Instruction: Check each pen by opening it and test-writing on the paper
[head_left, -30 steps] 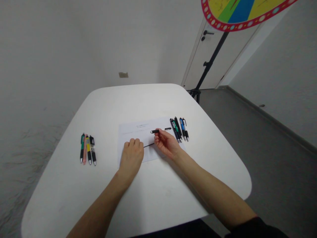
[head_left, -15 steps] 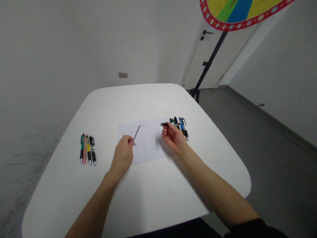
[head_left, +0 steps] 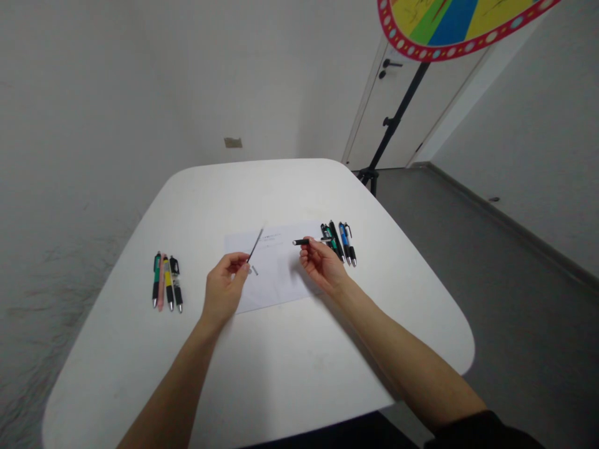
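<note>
Between the thumb and fingers of my left hand [head_left: 227, 284] is a thin dark pen refill [head_left: 255, 244], slanting up and away over a white sheet of paper [head_left: 276, 284]. My right hand [head_left: 322, 265] pinches a black pen barrel [head_left: 302, 242], whose near end points left toward the refill, apart from it. Small grey pen parts [head_left: 254, 270] lie on the paper just right of my left fingertips; I cannot make out exactly what they are. Faint handwriting [head_left: 271, 237] shows on the upper part of the sheet.
On the left of the white table [head_left: 253, 193] lie several pens [head_left: 163, 280] side by side. More pens [head_left: 344, 240] lie behind my right hand. Beyond the table, a colourful wheel [head_left: 449, 31] stands on a black tripod [head_left: 397, 118] by a door.
My left hand has drawn back slightly left and lifted the refill, baring the small parts on the paper. My right hand has shifted a little left and down with the barrel.
</note>
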`<state>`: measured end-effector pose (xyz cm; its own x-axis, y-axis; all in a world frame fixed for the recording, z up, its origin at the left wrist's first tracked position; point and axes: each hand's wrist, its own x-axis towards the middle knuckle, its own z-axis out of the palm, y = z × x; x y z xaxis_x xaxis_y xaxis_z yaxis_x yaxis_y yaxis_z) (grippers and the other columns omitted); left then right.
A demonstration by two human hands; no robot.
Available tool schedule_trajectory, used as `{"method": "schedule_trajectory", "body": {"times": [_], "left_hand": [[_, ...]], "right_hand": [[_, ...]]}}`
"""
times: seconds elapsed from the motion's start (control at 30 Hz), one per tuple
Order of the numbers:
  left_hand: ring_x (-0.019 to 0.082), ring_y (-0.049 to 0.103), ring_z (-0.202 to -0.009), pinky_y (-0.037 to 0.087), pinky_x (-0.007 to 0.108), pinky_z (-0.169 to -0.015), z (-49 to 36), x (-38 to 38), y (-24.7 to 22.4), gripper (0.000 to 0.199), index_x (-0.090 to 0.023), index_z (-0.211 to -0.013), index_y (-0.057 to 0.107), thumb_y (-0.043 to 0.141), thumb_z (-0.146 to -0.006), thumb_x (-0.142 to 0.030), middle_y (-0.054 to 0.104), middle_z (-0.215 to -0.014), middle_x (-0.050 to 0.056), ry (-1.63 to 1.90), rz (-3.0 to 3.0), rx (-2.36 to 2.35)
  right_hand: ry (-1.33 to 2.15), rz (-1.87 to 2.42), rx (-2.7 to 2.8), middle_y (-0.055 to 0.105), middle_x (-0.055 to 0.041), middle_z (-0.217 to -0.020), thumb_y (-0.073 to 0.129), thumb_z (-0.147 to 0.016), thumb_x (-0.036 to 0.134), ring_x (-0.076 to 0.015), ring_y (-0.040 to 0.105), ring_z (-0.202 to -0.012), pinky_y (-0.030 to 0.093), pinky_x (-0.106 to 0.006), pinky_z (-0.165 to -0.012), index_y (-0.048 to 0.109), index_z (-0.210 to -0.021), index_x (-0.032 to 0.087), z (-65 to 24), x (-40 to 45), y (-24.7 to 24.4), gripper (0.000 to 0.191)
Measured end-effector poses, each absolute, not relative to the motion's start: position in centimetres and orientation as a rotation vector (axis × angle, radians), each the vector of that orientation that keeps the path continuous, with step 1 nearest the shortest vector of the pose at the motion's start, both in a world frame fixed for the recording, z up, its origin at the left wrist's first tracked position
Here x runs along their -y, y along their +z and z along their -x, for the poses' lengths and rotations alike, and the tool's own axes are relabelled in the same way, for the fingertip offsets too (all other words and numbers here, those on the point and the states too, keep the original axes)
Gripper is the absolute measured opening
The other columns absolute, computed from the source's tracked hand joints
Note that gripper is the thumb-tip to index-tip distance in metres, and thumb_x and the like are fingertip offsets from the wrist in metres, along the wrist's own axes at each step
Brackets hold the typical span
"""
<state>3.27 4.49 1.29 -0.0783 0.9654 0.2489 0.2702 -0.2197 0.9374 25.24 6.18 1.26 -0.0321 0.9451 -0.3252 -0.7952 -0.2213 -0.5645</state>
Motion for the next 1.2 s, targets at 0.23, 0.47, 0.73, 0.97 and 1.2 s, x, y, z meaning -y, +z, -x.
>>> {"method": "schedule_trajectory", "body": {"times": [0.23,0.47,0.73,0.97,1.2], "left_hand": [[0.017,0.065,-0.078,0.054,0.032,-0.077,-3.2,-4.2,2.0,0.019,-0.019,-0.086,0.071,0.060,-0.079,-0.033,0.071,-0.084,0.004,1.349,-1.604,-1.421],[0.017,0.066,-0.080,0.054,0.031,-0.077,-3.2,-4.3,1.9,0.018,-0.020,-0.084,0.072,0.061,-0.078,-0.031,0.072,-0.083,0.003,1.383,-1.640,-1.478],[0.016,0.067,-0.075,0.054,0.029,-0.072,-4.3,-3.6,2.1,0.014,-0.020,-0.082,0.072,0.063,-0.078,-0.031,0.074,-0.079,0.001,1.368,-1.783,-1.518],[0.016,0.069,-0.070,0.052,0.025,-0.059,-5.3,-3.0,1.5,0.014,-0.022,-0.078,0.071,0.067,-0.078,-0.035,0.075,-0.075,0.000,1.397,-1.773,-1.526],[0.016,0.070,-0.063,0.053,0.025,-0.059,-5.0,-3.4,1.0,0.019,-0.021,-0.073,0.067,0.073,-0.072,-0.039,0.073,-0.068,-0.001,1.369,-1.722,-1.517]], "right_hand": [[1.628,0.790,0.311,0.068,0.0009,-0.063,0.081,-0.068,0.018,-0.0076,0.061,-0.056,0.052,-0.015,-0.054,0.068,-0.076,0.016,-25.2,-6.0,1.4,0.015],[1.619,0.813,0.360,0.069,0.0011,-0.064,0.087,-0.061,0.022,-0.0069,0.061,-0.056,0.052,-0.015,-0.053,0.069,-0.076,0.015,-25.0,-5.8,1.5,0.024],[1.577,0.876,0.557,0.068,-0.0005,-0.062,0.090,-0.056,0.027,-0.0094,0.062,-0.055,0.051,-0.019,-0.053,0.070,-0.076,0.014,-23.9,-5.3,1.2,0.031],[1.719,0.837,0.604,0.070,-0.0010,-0.068,0.088,-0.059,0.031,-0.0091,0.062,-0.058,0.051,-0.020,-0.057,0.071,-0.080,0.014,-22.1,-4.3,0.6,0.032],[1.708,0.835,0.622,0.070,-0.0007,-0.065,0.090,-0.058,0.030,-0.0100,0.063,-0.057,0.052,-0.021,-0.057,0.072,-0.079,0.014,-22.1,-4.2,0.7,0.032]]}}
